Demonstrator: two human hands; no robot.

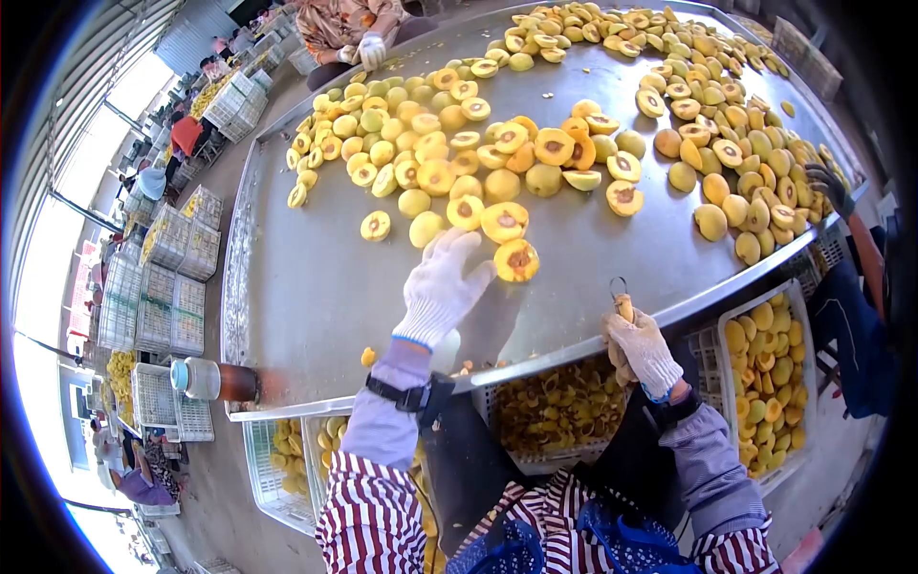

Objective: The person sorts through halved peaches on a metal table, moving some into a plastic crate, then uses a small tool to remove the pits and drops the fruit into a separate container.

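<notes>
My left hand (442,287), in a white knitted glove, reaches over the metal table (316,306) with its thumb and fingers apart and nothing between them. Just beyond its fingertips lie yellow peach halves; the nearest is a cut half with a dark reddish centre (516,260), right by my thumb. Another cut half (504,222) sits just behind it. My right hand (643,349), also gloved, is closed round the wooden handle of a pitting tool (623,304) at the table's front edge. The tool's thin metal loop points up and away from me.
A large heap of peach halves (755,182) covers the table's right side. Crates of peaches (765,383) and scraps (559,407) stand below the edge. A jar of brown liquid (215,380) rests at the left corner. Co-workers' gloved hands show at the far side (372,50) and right (830,187).
</notes>
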